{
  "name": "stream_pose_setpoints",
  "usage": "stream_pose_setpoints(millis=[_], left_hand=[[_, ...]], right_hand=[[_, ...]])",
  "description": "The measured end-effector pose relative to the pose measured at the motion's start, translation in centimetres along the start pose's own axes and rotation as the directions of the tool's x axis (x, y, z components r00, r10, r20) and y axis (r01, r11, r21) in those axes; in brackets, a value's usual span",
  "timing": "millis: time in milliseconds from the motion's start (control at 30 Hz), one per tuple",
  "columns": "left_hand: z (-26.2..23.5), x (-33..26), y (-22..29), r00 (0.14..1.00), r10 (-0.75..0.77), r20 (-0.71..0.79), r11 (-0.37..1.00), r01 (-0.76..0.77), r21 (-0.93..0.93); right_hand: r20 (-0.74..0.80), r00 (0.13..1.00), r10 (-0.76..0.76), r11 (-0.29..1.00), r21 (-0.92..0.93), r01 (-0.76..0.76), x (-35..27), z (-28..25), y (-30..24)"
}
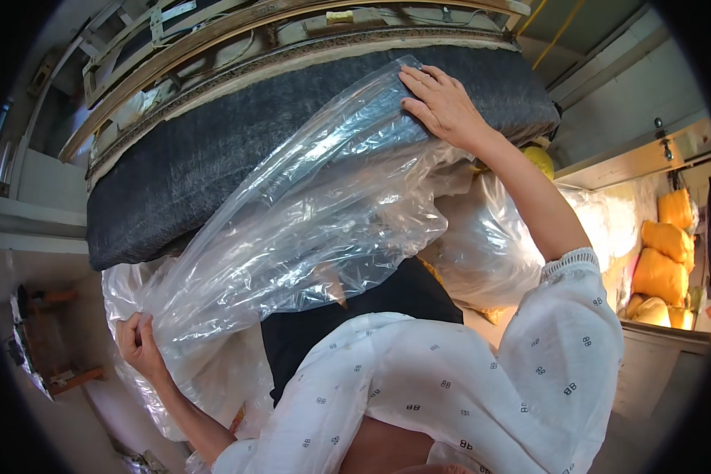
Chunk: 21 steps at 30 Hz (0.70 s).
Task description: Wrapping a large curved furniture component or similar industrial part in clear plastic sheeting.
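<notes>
A large sheet of clear plastic film (292,229) stretches diagonally from lower left to upper right, its upper end over a dark padded bench (213,150) and the rest hanging in creased folds across my lap. At the lower left my left hand (141,346) is closed, pinching the film's edge between thumb and fingers. My right hand (444,107) lies on the film's far end, on top of the padding, with its fingers stretched out and apart. Whether the film is one layer or a flattened bag, I cannot tell.
Behind the bench runs a long wooden rail (237,51) with metal parts and cables. More bunched clear plastic (482,237) lies under my right arm. Orange bundles (662,265) are stacked at the far right. A rack with wooden bars (75,379) stands at the left.
</notes>
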<state>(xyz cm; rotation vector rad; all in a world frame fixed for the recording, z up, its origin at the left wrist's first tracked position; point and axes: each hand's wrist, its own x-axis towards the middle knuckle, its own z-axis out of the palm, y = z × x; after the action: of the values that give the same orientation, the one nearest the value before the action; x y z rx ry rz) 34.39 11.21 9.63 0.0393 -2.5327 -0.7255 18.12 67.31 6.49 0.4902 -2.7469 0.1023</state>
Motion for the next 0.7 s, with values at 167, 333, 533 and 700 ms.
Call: stream_pose_setpoints(millis=[167, 333, 533, 700], left_hand=[[0.4, -3.5, -0.9, 0.999, -0.045, -0.027, 0.998, 0.046, 0.031], [1.5, -7.5, 0.1, 1.0, 0.009, -0.015, 0.996, -0.007, 0.088], [3.5, -8.9, -1.9, 0.971, -0.236, 0.044, 0.969, 0.232, 0.08], [3.9, 2.3, -1.0, 0.838, -0.526, -0.147, 0.656, 0.29, -0.697]], right_hand=[[-0.064, 0.998, -0.005, 1.0, -0.027, 0.003, 1.4, 1.1, 0.1], [-0.09, 0.996, -0.01, 0.99, 0.143, 0.023, 5.0, 2.0, 3.1], [-0.074, 0.992, 0.1, 0.826, 0.562, -0.041, 7.1, 4.3, 6.5], [-0.092, 0.903, 0.42, 0.2, 0.98, 0.007, 9.0, -0.7, 3.9]])
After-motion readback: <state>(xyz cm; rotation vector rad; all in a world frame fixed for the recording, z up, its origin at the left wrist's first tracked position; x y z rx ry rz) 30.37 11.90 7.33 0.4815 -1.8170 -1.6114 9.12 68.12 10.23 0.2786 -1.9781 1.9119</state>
